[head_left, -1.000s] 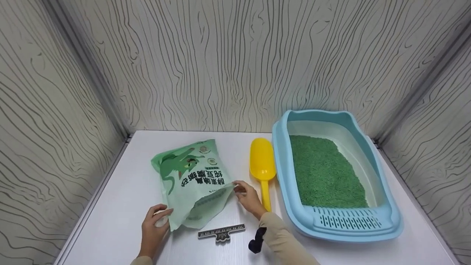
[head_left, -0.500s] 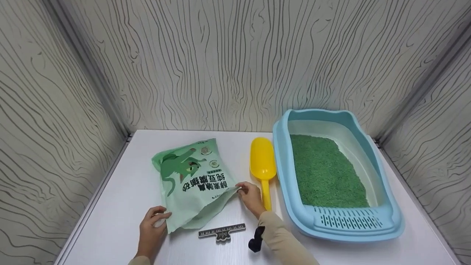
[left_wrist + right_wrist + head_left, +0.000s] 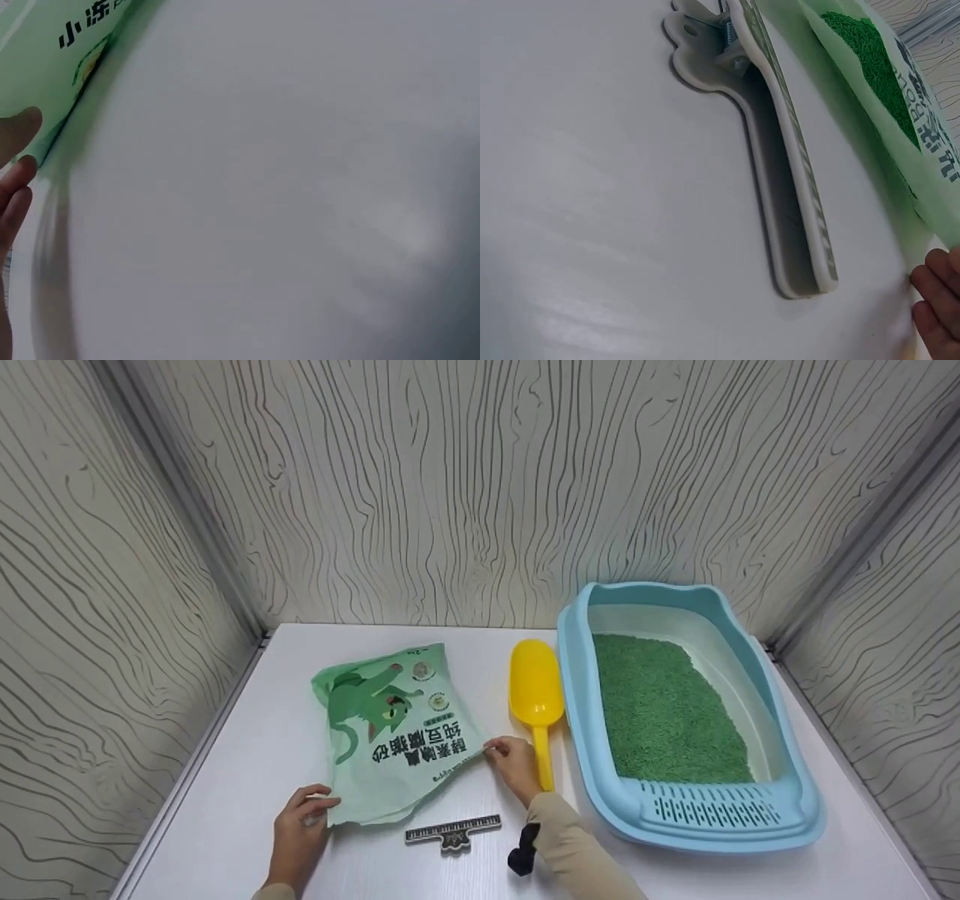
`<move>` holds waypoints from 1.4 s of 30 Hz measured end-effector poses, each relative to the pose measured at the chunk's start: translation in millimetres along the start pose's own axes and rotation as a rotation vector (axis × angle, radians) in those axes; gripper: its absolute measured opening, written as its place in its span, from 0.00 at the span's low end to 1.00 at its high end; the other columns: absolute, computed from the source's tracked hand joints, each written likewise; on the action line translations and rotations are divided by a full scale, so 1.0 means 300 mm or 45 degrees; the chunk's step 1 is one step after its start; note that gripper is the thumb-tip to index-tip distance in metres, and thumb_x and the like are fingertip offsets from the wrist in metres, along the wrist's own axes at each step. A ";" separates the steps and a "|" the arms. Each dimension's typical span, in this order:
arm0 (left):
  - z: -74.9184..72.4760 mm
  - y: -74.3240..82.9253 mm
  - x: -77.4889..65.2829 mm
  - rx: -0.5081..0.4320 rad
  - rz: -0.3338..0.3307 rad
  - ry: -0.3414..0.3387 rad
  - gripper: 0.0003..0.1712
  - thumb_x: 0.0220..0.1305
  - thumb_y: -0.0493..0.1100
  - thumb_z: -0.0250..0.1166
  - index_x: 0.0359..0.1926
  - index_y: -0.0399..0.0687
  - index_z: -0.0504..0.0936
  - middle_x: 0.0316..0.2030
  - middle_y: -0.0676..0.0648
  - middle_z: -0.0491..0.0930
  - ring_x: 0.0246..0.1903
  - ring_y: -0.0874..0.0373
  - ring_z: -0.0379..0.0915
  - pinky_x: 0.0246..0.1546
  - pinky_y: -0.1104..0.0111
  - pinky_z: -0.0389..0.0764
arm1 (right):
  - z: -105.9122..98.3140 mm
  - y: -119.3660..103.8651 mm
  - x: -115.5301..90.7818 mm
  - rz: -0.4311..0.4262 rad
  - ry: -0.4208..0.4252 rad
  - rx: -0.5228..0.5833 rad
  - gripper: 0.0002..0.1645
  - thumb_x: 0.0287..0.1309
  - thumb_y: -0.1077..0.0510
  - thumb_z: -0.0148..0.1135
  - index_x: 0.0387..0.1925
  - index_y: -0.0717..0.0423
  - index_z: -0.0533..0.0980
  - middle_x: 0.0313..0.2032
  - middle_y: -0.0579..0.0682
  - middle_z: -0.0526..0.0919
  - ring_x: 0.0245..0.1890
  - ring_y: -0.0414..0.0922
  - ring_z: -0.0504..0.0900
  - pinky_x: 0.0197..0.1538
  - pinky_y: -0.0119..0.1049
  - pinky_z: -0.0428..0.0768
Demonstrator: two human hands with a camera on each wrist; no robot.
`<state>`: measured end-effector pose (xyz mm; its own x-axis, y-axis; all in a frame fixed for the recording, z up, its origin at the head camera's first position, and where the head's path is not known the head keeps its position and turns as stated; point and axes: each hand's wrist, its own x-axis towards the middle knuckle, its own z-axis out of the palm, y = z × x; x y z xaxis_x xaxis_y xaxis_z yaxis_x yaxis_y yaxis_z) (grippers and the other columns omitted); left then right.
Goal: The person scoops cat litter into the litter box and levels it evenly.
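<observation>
A pale green cat litter bag (image 3: 405,727) with a green cat printed on it lies on the table, its mouth toward the person. My left hand (image 3: 298,829) pinches the mouth's left corner; in the left wrist view the thumb (image 3: 21,129) lies against the bag. At the opposite corner, the thumb and fingers of my right hand (image 3: 516,765) pinch the edge. Between those corners the mouth looks stretched nearly flat. Green pellets (image 3: 870,67) show inside the bag in the right wrist view. A wide bag clip (image 3: 453,834) with a piano-key pattern lies just in front of the mouth.
A yellow scoop (image 3: 535,682) lies right of the bag, its handle beside my right hand. Farther right stands a blue litter box (image 3: 574,690) holding green litter (image 3: 667,712). Wood-grain panels (image 3: 420,495) rise behind and at both sides of the white table (image 3: 225,810).
The bag's mouth has gone from gaping to nearly flat as its corners were drawn apart. My left hand has shifted a little left, my right hand slightly right. Clip, scoop and box stay put.
</observation>
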<state>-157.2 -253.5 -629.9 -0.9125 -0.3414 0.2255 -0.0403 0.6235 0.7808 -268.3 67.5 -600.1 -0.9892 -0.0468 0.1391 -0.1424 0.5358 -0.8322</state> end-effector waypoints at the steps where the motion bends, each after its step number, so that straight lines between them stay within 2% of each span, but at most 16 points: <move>1: -0.001 -0.003 0.000 0.001 -0.005 0.005 0.20 0.50 0.21 0.61 0.31 0.50 0.87 0.44 0.51 0.80 0.46 0.74 0.72 0.49 0.91 0.71 | 0.000 -0.001 -0.001 -0.001 -0.003 -0.004 0.04 0.54 0.69 0.62 0.32 0.66 0.82 0.32 0.60 0.87 0.34 0.48 0.84 0.41 0.36 0.82; 6: -0.006 -0.008 0.000 -0.027 -0.030 0.011 0.18 0.51 0.21 0.63 0.31 0.49 0.87 0.45 0.50 0.79 0.45 0.72 0.72 0.45 0.86 0.76 | -0.001 -0.005 -0.003 0.019 -0.039 -0.027 0.05 0.58 0.66 0.61 0.33 0.65 0.81 0.32 0.58 0.86 0.33 0.43 0.82 0.40 0.32 0.80; 10: -0.011 -0.001 0.004 -0.016 -0.118 -0.042 0.12 0.53 0.27 0.66 0.33 0.47 0.87 0.47 0.49 0.77 0.43 0.74 0.70 0.44 0.85 0.77 | 0.000 -0.006 -0.006 0.037 -0.066 -0.024 0.04 0.60 0.65 0.59 0.33 0.64 0.80 0.32 0.57 0.85 0.32 0.41 0.79 0.38 0.29 0.77; 14: -0.016 0.004 0.013 -0.038 -0.227 -0.086 0.04 0.58 0.37 0.68 0.35 0.45 0.86 0.48 0.48 0.77 0.42 0.75 0.70 0.45 0.85 0.76 | 0.001 -0.010 -0.003 0.045 -0.089 0.007 0.04 0.61 0.66 0.57 0.32 0.64 0.76 0.32 0.58 0.83 0.32 0.39 0.75 0.36 0.28 0.75; 19: -0.018 0.014 0.031 -0.078 -0.349 -0.122 0.10 0.61 0.46 0.66 0.37 0.45 0.85 0.49 0.48 0.80 0.49 0.63 0.76 0.52 0.74 0.79 | 0.006 -0.020 0.001 0.130 -0.101 0.084 0.03 0.61 0.67 0.55 0.31 0.65 0.73 0.31 0.58 0.81 0.30 0.39 0.74 0.34 0.28 0.74; 21: -0.022 0.021 0.037 -0.118 -0.414 -0.147 0.12 0.62 0.48 0.66 0.38 0.44 0.85 0.44 0.48 0.83 0.46 0.60 0.79 0.50 0.70 0.80 | 0.008 -0.024 0.002 0.179 -0.102 0.125 0.03 0.60 0.68 0.54 0.32 0.66 0.73 0.30 0.59 0.81 0.28 0.39 0.76 0.33 0.28 0.75; 24: -0.027 0.030 0.044 -0.224 -0.498 -0.188 0.14 0.63 0.47 0.64 0.37 0.38 0.84 0.33 0.48 0.86 0.36 0.60 0.81 0.42 0.72 0.81 | 0.010 -0.030 0.005 0.266 -0.095 0.193 0.03 0.59 0.68 0.54 0.31 0.66 0.74 0.29 0.58 0.82 0.27 0.40 0.77 0.31 0.29 0.76; 28: -0.028 0.039 0.055 -0.362 -0.602 -0.233 0.13 0.65 0.43 0.62 0.36 0.35 0.82 0.22 0.50 0.84 0.26 0.61 0.79 0.31 0.74 0.79 | 0.008 -0.035 0.008 0.341 -0.092 0.226 0.03 0.55 0.69 0.55 0.31 0.66 0.75 0.27 0.56 0.81 0.26 0.40 0.76 0.30 0.29 0.75; 32: -0.025 0.041 0.062 -0.424 -0.627 -0.247 0.11 0.64 0.41 0.62 0.37 0.33 0.81 0.21 0.51 0.82 0.25 0.60 0.79 0.29 0.74 0.79 | 0.001 -0.039 0.007 0.351 -0.097 0.206 0.03 0.53 0.68 0.55 0.30 0.66 0.75 0.26 0.53 0.79 0.26 0.39 0.74 0.31 0.28 0.73; 36: -0.026 0.038 0.064 -0.451 -0.610 -0.248 0.13 0.65 0.38 0.62 0.44 0.30 0.78 0.22 0.50 0.83 0.25 0.61 0.80 0.29 0.74 0.80 | 0.001 -0.042 0.006 0.327 -0.080 0.194 0.03 0.50 0.67 0.55 0.28 0.65 0.74 0.24 0.50 0.77 0.26 0.39 0.73 0.31 0.28 0.72; 39: -0.034 0.039 0.064 -0.441 -0.610 -0.256 0.21 0.64 0.38 0.62 0.55 0.31 0.71 0.24 0.51 0.85 0.25 0.63 0.81 0.30 0.76 0.80 | 0.003 -0.043 0.007 0.332 -0.067 0.244 0.03 0.49 0.69 0.56 0.29 0.65 0.74 0.22 0.47 0.74 0.24 0.39 0.72 0.29 0.28 0.71; 42: -0.045 0.041 0.064 -0.442 -0.639 -0.283 0.30 0.65 0.40 0.62 0.63 0.29 0.64 0.25 0.52 0.86 0.25 0.64 0.82 0.31 0.78 0.80 | 0.007 -0.039 0.009 0.356 -0.077 0.313 0.07 0.49 0.71 0.56 0.33 0.64 0.71 0.19 0.45 0.72 0.22 0.38 0.74 0.27 0.27 0.70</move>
<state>-169.8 -261.8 -608.1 -0.8808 -0.3554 -0.3129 -0.3840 0.1493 0.9112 -269.3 59.2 -591.1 -0.9903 0.0193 -0.1375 0.1365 0.3171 -0.9385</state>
